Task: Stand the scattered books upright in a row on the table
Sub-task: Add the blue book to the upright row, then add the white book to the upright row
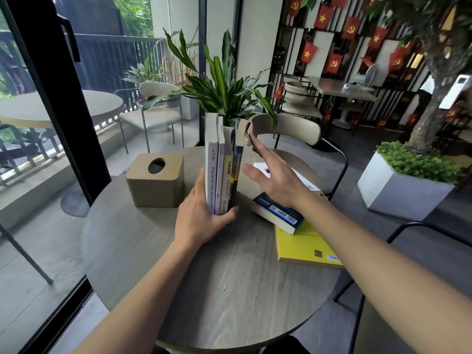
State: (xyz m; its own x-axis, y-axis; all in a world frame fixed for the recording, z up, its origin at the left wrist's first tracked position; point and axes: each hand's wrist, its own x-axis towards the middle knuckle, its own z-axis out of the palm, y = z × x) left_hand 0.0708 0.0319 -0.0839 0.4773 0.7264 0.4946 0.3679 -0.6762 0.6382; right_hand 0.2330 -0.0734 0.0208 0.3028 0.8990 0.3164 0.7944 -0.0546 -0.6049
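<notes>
From the head camera, your left hand point(201, 213) is clasped around the foot of three standing books point(221, 169) on the round table point(178, 264): palm and fingers against the white book on the outside, thumb hooked round the thin dark blue one on the inner side. That clamp looks to be what holds the little row upright, spines facing you.

Your right hand point(273, 180) is spread wide and holds nothing. It hovers just to the right of the held row, apart from the spines, above the books that are lying flat.

Measured from your left grip: just beyond and left of it sits the tissue box point(155, 181), close to the white book but whether touching I cannot tell. Behind the row rises the potted plant point(222, 85). To the right of the grip, under your open hand, a white book point(304, 180) lies flat; nearer you a thick blue-covered book point(278, 213) rests partly on top of a yellow book point(304, 245), which lies near the table's edge.

So I'd judge you about halfway: three books are up, at least three are left lying flat. The row has no support on its right, so I'd expect it to topple if your left hand lets go before the next book is set against it.
</notes>
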